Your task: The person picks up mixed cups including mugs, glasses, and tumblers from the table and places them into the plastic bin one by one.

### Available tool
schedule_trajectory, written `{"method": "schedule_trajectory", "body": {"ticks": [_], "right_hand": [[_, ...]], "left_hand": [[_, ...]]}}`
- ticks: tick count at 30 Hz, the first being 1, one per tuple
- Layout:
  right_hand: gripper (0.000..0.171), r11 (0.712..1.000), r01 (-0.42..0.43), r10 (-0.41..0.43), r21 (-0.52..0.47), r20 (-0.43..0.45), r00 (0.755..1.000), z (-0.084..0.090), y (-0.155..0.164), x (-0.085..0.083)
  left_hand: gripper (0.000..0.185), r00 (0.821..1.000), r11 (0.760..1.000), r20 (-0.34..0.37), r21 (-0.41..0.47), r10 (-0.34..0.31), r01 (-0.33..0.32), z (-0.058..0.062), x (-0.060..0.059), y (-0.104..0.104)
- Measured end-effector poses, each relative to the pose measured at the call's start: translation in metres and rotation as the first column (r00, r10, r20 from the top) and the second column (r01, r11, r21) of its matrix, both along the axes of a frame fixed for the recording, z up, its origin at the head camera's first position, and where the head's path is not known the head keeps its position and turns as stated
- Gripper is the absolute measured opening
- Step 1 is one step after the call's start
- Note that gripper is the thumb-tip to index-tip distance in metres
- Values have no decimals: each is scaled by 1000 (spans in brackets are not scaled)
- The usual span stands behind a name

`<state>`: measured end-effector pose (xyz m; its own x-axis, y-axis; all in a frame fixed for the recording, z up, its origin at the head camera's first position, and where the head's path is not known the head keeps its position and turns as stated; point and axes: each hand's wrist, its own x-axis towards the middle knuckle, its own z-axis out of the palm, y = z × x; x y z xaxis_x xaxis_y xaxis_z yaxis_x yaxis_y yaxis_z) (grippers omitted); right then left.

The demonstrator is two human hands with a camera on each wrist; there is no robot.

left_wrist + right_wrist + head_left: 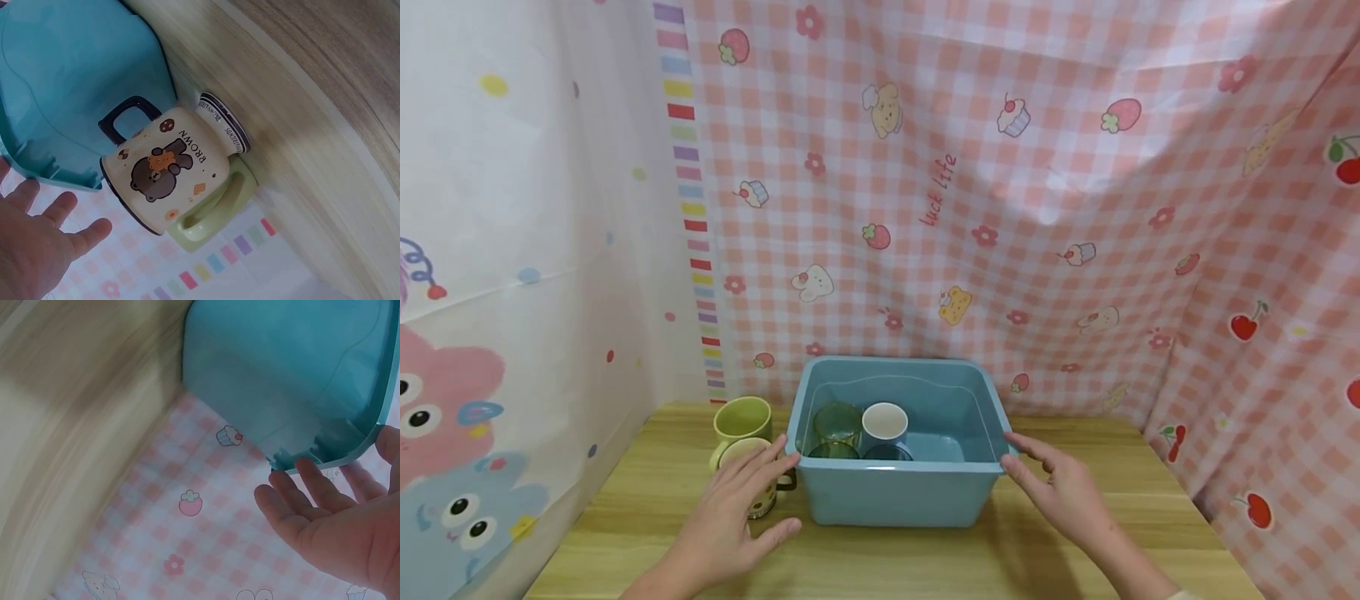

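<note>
A blue plastic bin stands at the middle of the wooden table. Inside it are a white cup and a couple of greenish glasses. My left hand is spread open by the bin's left wall, above a cream bear mug with a dark handle. Its fingertips reach toward the bin's rim. My right hand is open at the bin's right front corner. Its fingers lie just under the rim; I cannot tell whether they touch it. Neither hand holds anything.
A light green mug stands behind the bear mug, left of the bin. Pink checked cloth hangs close behind and to the right, and a white cartoon sheet hangs on the left. Bare wood shows in front of the bin.
</note>
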<state>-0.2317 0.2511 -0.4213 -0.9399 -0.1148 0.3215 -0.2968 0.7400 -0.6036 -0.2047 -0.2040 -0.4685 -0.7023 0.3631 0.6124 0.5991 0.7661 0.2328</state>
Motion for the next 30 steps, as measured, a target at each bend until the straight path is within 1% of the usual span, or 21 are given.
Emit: {"method": "schedule_trajectory", "body": {"ticks": [4,8,11,14,19,23,30], "right_hand": [[51,998,14,-8,-59,97,995,2,-2,-1],[59,993,20,5,-120,202,979,5,-2,-2],[65,987,17,25,-160,256,966,4,0,-5],[67,979,23,37,-201,292,956,2,2,-7],[67,966,34,50,-257,317,947,-1,4,-8],[66,961,30,62,-275,320,945,-2,4,-9],[66,957,32,64,-287,319,946,-5,5,-9]], "left_hand": [[78,1000,1000,-13,-6,-3,3,0,-1,-1],[77,1000,1000,-12,-6,-5,5,1,0,-1],[77,1000,1000,-3,-4,-3,3,1,0,-1],[76,1000,1000,-1,-9,-1,1,2,1,0],[76,1000,1000,-17,-12,-7,6,2,1,0],[76,999,1000,-32,-13,-11,11,3,1,0],[80,1000,1000,-14,-12,-11,11,4,1,1]]}}
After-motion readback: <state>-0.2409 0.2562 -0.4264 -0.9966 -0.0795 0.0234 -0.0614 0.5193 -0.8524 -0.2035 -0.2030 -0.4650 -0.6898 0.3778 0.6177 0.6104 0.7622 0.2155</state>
